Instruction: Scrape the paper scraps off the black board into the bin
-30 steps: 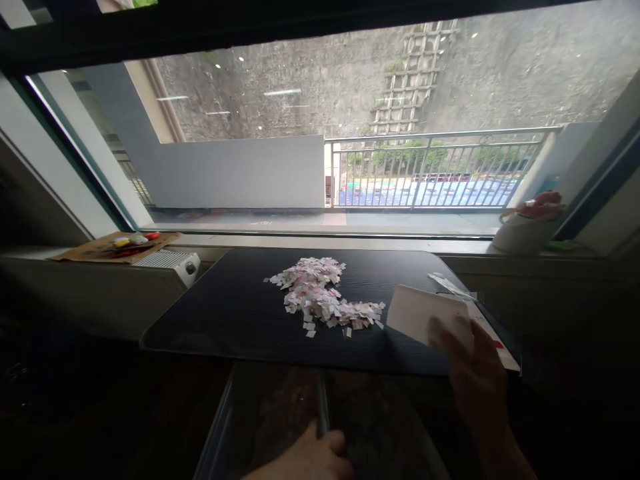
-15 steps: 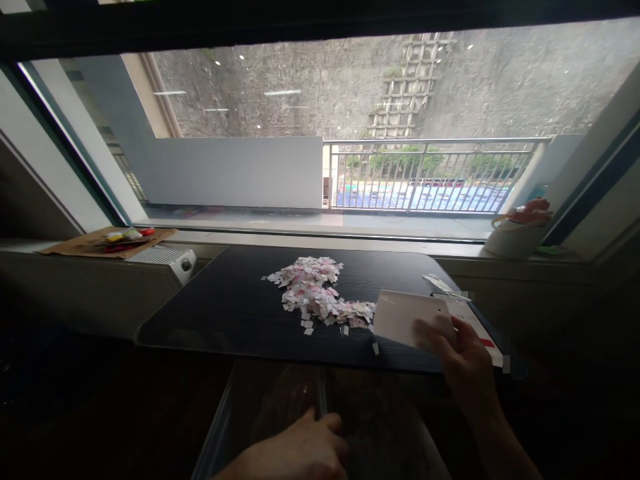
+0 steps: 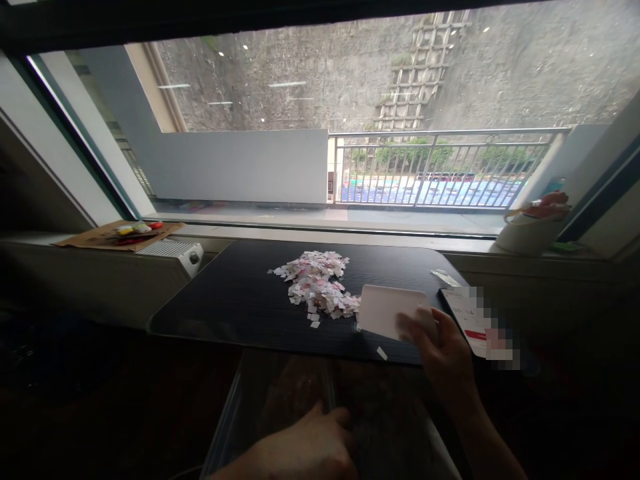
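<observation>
A flat, pale scraper (image 3: 385, 308) with rounded corners is gripped between the thumb and fingers of my right hand (image 3: 445, 347). Its left edge meets the right end of a heap of small white and pinkish paper pieces (image 3: 320, 287) on the black table (image 3: 215, 300). A loose paper strip (image 3: 382, 353) lies close to the front edge, below the scraper. My left hand (image 3: 315, 437) is low in front of the table, its fingers closed at the edge of what looks like a clear plastic bag (image 3: 285, 380). Dim light hides the bag's details.
A phone (image 3: 465, 320) with a lit screen lies at the table's right edge, beside a crumpled clear strip (image 3: 444, 277). On the sill are a white container (image 3: 525, 233) at right and brown paper (image 3: 95, 235) with colourful items at left. A radiator (image 3: 173, 253) stands left of the table.
My right hand and the scraper have shifted left, pushing the trailing paper pieces closer to the main heap. The phone is less covered now. My left hand keeps its grip low down.
</observation>
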The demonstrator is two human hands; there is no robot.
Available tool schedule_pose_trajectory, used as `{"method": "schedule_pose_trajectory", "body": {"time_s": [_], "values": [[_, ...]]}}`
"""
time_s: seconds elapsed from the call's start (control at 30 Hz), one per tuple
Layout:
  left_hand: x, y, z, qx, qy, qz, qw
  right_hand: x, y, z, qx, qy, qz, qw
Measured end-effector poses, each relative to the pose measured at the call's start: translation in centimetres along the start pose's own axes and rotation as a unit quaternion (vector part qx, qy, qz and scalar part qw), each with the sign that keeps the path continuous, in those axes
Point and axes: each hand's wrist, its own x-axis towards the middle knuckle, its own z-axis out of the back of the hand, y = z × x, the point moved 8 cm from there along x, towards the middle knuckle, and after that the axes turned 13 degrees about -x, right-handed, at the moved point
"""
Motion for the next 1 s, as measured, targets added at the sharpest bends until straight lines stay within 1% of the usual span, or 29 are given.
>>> {"method": "schedule_pose_trajectory", "body": {"time_s": [0.1, 0.23, 0.33, 0.47, 0.6, 0.7, 0.77, 0.87, 1.0], "values": [[0.0, -0.1, 0.0, -0.002, 0.0, 0.007, 1.0, 0.0, -0.1, 1.0, 0.014, -0.024, -0.012, 1.0], [0.1, -0.2, 0.0, 0.002, -0.01, 0.002, 1.0, 0.2, -0.2, 1.1, 0.035, -0.027, -0.018, 0.999], [0.1, -0.1, -0.1, 0.007, -0.012, 0.0, 1.0, 0.3, -0.4, 1.3, 0.013, -0.021, -0.013, 1.0], [0.0, -0.2, -0.1, 0.005, -0.012, 0.0, 1.0, 0.3, -0.9, 1.9, 0.004, -0.039, -0.022, 0.999], [-0.1, -0.3, 0.1, 0.005, -0.016, -0.001, 1.0, 0.4, -0.7, 0.9, 0.035, -0.019, -0.015, 0.999], [-0.1, -0.3, 0.0, 0.01, -0.015, -0.002, 1.0, 0.3, -0.5, 0.3, 0.023, -0.007, -0.012, 1.0], [-0.2, -0.3, -0.1, 0.001, -0.009, -0.002, 1.0, 0.3, -0.5, 0.8, 0.008, -0.019, -0.016, 1.0], [-0.2, -0.2, -0.1, -0.011, -0.008, 0.007, 1.0, 0.1, -0.3, 2.3, -0.027, -0.044, -0.016, 0.999], [-0.2, -0.2, -0.1, -0.017, 0.003, 0.016, 1.0, -0.1, 0.8, 3.9, -0.099, -0.067, -0.006, 0.993]]}}
